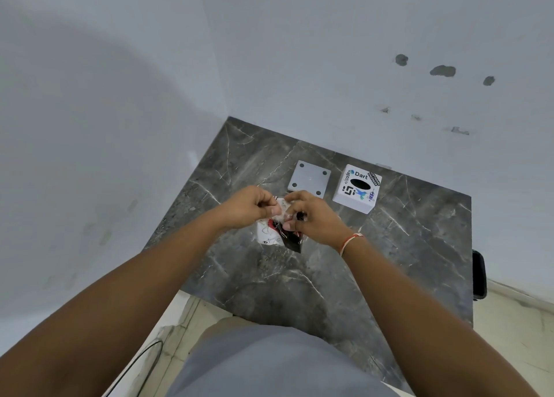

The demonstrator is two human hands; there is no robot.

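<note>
Below left hand (247, 206), sheet (265, 235) lengthwise downward

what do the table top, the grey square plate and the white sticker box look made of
Table top: dark grey stone or a stone-look laminate, smooth with a soft sheen; pale veins run across it.
Grey square plate: probably moulded plastic, possibly painted metal; flat, matt, four holes at its corners.
White box: likely plastic, matt, rounded edges, printed stickers on top.
</note>
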